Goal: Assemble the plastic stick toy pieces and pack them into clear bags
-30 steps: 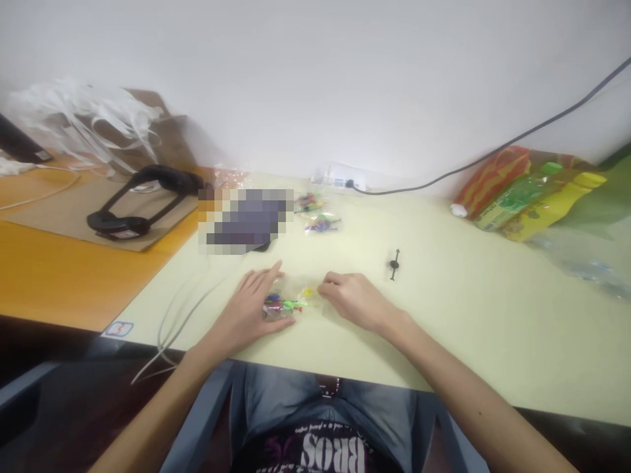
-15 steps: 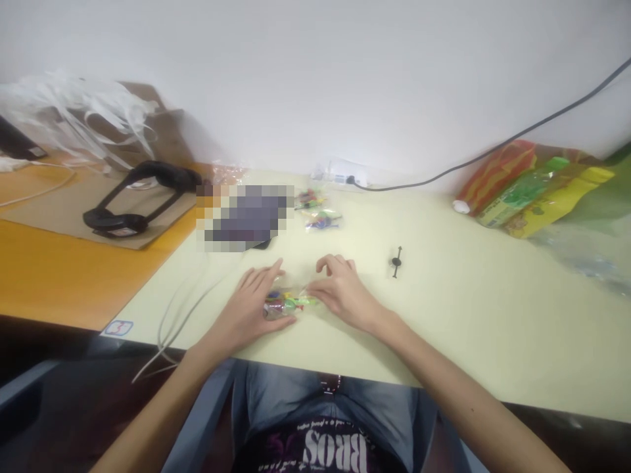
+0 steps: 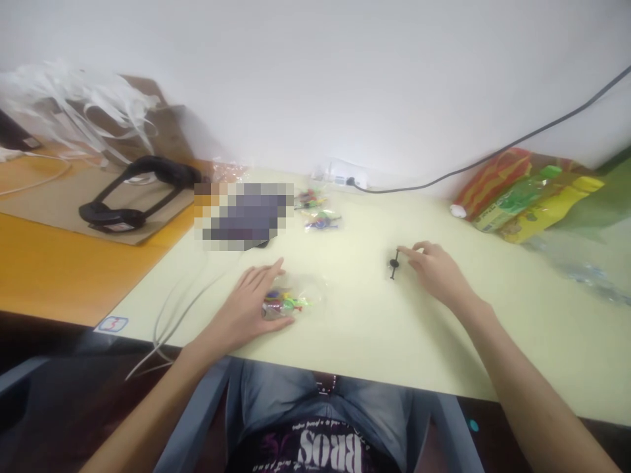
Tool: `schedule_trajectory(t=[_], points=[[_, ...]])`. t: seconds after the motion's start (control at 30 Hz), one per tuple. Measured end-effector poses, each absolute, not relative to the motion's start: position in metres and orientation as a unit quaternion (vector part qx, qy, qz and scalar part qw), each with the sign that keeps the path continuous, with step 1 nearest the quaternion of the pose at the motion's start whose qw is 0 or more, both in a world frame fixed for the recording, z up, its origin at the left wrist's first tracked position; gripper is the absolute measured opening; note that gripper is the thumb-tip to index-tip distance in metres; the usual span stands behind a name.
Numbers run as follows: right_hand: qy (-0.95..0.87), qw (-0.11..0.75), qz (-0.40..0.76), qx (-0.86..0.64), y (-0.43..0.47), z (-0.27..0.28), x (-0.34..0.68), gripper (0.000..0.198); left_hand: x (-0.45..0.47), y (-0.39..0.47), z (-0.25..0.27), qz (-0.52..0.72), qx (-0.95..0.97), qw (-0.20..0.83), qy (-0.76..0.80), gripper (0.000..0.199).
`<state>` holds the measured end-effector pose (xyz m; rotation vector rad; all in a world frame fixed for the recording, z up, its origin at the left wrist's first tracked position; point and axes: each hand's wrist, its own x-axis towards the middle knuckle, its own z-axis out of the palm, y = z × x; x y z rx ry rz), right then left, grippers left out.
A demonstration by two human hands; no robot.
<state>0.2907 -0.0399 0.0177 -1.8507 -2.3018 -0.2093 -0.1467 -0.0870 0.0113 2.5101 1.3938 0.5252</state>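
My left hand (image 3: pixel 246 302) lies on the pale yellow table with its fingers and thumb spread around a clear plastic bag (image 3: pixel 311 290) of small colourful plastic pieces (image 3: pixel 283 303). Part of the bag is hidden behind the palm. Further right, my right hand (image 3: pixel 436 272) is stretched out, its fingers bent and pointing left. Its index fingertip is at the upper end of a small black arrow-shaped piece with a round middle (image 3: pixel 394 264), which appears to lie in clear plastic. Nothing shows as lifted in that hand.
Two more clear packs of colourful pieces (image 3: pixel 321 221) lie near a blurred-out dark object (image 3: pixel 246 213). A white socket box (image 3: pixel 345 174) with a black cable stands by the wall. At right are a green bottle (image 3: pixel 522 197) and a yellow package (image 3: pixel 552 207). Thin white cables (image 3: pixel 162 328) cross the left side.
My right hand has left the bag of colourful pieces and moved right to the black arrow-shaped piece. The left hand stays around the bag.
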Motion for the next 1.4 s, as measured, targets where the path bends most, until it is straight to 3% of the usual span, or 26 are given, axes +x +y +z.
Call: schedule_trajectory(t=[0.1, 0.23, 0.47, 0.7, 1.0, 1.4], points=[[-0.716, 0.135, 0.000, -0.685, -0.045, 0.015, 0.278, 0.039, -0.147, -0.087, 0.011, 0.171, 0.853, 0.113, 0.480, 0.108], [-0.621, 0.169, 0.112, -0.757, -0.064, 0.021, 0.254, 0.052, -0.146, -0.087, 0.012, 0.165, 0.854, 0.113, 0.480, 0.106], [-0.630, 0.202, 0.279, -0.696, -0.070, 0.019, 0.240, 0.027, -0.146, -0.087, 0.012, 0.174, 0.854, 0.107, 0.478, 0.107], [-0.745, 0.278, 0.209, -0.569, -0.094, 0.035, 0.224, 0.022, -0.147, -0.088, 0.012, 0.172, 0.850, 0.120, 0.483, 0.107], [-0.867, 0.206, 0.090, -0.445, -0.104, 0.043, 0.194, 0.019, -0.146, -0.088, 0.013, 0.182, 0.845, 0.127, 0.487, 0.108], [-0.890, 0.225, 0.108, -0.381, -0.081, 0.026, 0.142, 0.021, -0.146, -0.087, 0.012, 0.184, 0.848, 0.123, 0.481, 0.110]])
